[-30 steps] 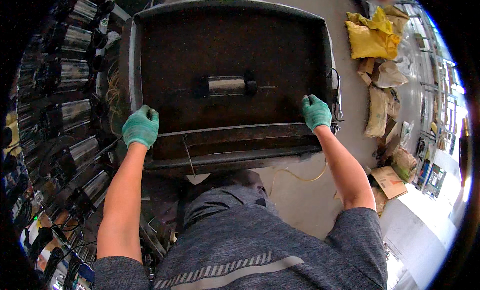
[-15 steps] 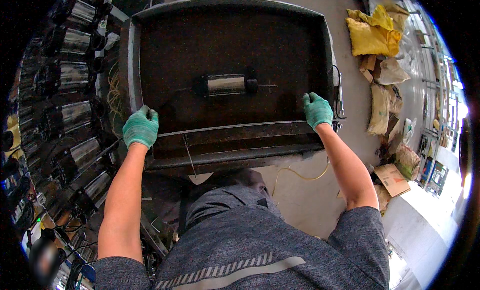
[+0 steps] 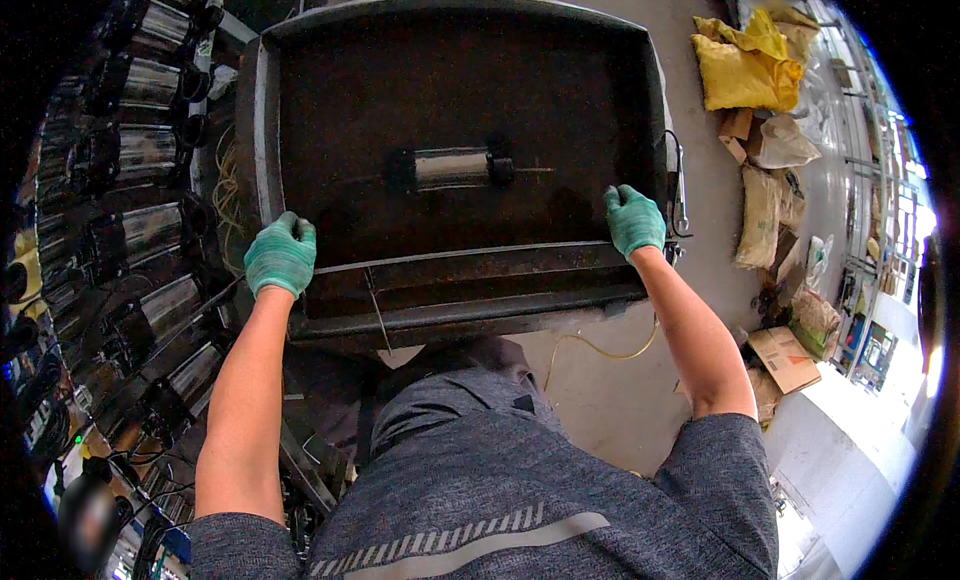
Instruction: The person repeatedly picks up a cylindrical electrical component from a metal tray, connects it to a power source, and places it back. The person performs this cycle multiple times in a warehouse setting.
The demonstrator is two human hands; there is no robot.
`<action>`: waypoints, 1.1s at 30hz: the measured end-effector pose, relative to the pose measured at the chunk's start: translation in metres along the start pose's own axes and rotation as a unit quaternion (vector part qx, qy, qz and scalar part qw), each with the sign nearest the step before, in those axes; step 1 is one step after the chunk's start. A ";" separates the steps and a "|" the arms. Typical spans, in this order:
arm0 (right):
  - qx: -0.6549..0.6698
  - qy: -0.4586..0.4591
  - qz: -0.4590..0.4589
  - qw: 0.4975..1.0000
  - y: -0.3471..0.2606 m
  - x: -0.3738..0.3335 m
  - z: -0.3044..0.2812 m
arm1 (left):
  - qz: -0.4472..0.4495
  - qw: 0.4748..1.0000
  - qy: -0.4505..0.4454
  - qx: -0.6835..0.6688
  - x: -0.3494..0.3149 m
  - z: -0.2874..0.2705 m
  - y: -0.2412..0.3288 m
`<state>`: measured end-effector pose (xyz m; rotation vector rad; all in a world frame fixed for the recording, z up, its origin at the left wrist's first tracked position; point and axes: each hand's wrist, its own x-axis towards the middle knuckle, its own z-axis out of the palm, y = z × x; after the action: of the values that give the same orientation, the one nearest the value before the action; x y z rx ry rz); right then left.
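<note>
A wide dark metal trough with a pale worn rim stands before me. My left hand, in a green knit glove, is closed over its near left edge. My right hand, gloved alike, is curled on the near right edge, level with the crossbar. Between and beyond the hands, a silver cylinder with black ends lies sideways inside the trough, touched by neither hand. A thin rod sticks out of its right end. Whether dark liquid surrounds it, I cannot tell.
Several similar silver-and-black cylinders line the left side. A wrench hangs outside the trough's right wall. Yellow sacks, pale bags and a cardboard box lie along the right. A yellow hose crosses the floor near me.
</note>
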<state>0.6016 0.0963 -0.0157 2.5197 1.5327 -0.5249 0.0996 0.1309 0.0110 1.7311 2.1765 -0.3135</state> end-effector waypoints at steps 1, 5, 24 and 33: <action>0.000 -0.003 0.000 1.000 0.000 0.000 -0.001 | -0.004 1.000 -0.010 0.004 0.000 -0.003 0.001; 0.002 0.003 -0.003 1.000 0.003 0.003 0.004 | 0.004 1.000 0.011 0.003 0.001 0.002 -0.001; 0.002 -0.012 0.001 1.000 0.005 0.004 0.003 | 0.000 1.000 0.014 -0.005 0.000 0.000 0.001; -0.005 -0.010 -0.003 1.000 0.005 0.005 0.004 | 0.001 1.000 0.025 0.004 0.001 0.003 0.000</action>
<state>0.6073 0.0970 -0.0217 2.4961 1.5318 -0.5403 0.0996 0.1305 0.0082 1.7633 2.2107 -0.2828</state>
